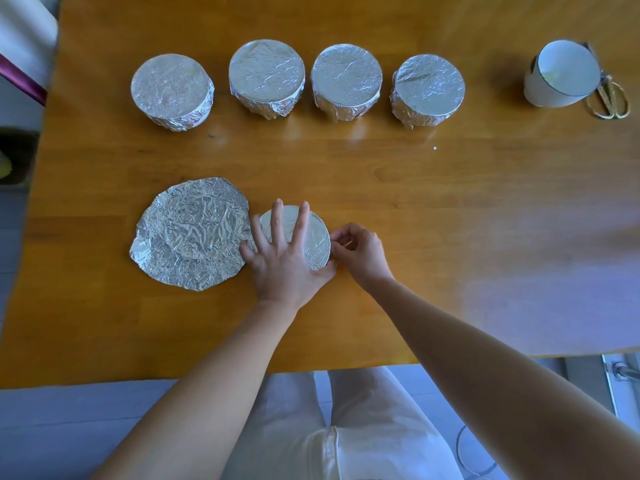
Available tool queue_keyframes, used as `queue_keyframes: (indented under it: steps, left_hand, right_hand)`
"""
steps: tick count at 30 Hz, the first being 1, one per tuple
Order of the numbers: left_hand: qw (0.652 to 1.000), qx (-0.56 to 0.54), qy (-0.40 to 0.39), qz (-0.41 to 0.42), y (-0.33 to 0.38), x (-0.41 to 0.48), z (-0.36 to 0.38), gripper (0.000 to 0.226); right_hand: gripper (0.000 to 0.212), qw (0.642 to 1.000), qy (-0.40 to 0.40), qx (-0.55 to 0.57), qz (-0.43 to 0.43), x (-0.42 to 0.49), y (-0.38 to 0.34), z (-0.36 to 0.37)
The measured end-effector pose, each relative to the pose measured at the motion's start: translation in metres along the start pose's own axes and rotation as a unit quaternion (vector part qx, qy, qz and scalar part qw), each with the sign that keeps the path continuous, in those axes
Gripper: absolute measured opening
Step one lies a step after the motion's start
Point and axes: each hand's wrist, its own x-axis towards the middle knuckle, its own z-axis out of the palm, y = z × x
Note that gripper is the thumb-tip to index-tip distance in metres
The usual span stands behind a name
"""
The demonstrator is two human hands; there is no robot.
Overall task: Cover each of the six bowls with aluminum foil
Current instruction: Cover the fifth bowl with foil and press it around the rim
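Several foil-covered bowls stand in a row at the back of the wooden table [450, 209], from the leftmost one [172, 91] to the rightmost [428, 90]. Near the front, another bowl [317, 233] has foil over its top. My left hand [282, 252] lies flat on that foil with fingers spread. My right hand [360, 251] pinches the foil at the bowl's right rim. A loose crinkled round foil sheet [192, 233] lies flat just left of this bowl. An uncovered white bowl [561, 74] stands at the back right.
Gold-handled scissors [611, 100] lie behind and to the right of the white bowl. The table's front edge runs just above my lap. A white object with a purple band is off the table's left edge.
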Motion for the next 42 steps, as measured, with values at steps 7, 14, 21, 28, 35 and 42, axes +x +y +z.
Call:
queue_keyframes:
  steps: [7, 14, 21, 28, 35, 42]
  left_hand:
    - [1.0, -0.002, 0.0, -0.005, 0.001, 0.0, -0.003, 0.106]
    - [0.999, -0.017, 0.02, -0.019, 0.004, 0.001, 0.0, 0.103]
    - [0.991, -0.095, -0.012, -0.095, 0.011, 0.008, -0.01, 0.116]
    - [0.977, -0.147, -0.001, -0.154, 0.004, -0.006, -0.015, 0.128]
    - [0.992, -0.104, -0.015, -0.074, 0.002, -0.005, -0.022, 0.117]
    - [0.998, -0.012, 0.003, -0.053, 0.007, -0.002, -0.003, 0.102]
  right_hand:
    - [0.014, 0.998, 0.009, 0.039, 0.041, -0.007, -0.003, 0.004]
    - [0.024, 0.992, -0.015, 0.123, 0.024, -0.021, -0.002, 0.009]
    - [0.024, 0.998, -0.047, 0.037, 0.035, 0.013, -0.017, 0.006]
    - [0.029, 0.993, -0.101, 0.002, 0.061, 0.041, -0.03, 0.008]
    - [0.054, 0.991, -0.115, -0.018, 0.063, 0.046, -0.035, 0.009]
    - [0.028, 0.983, -0.153, 0.086, 0.058, 0.027, -0.025, -0.01]
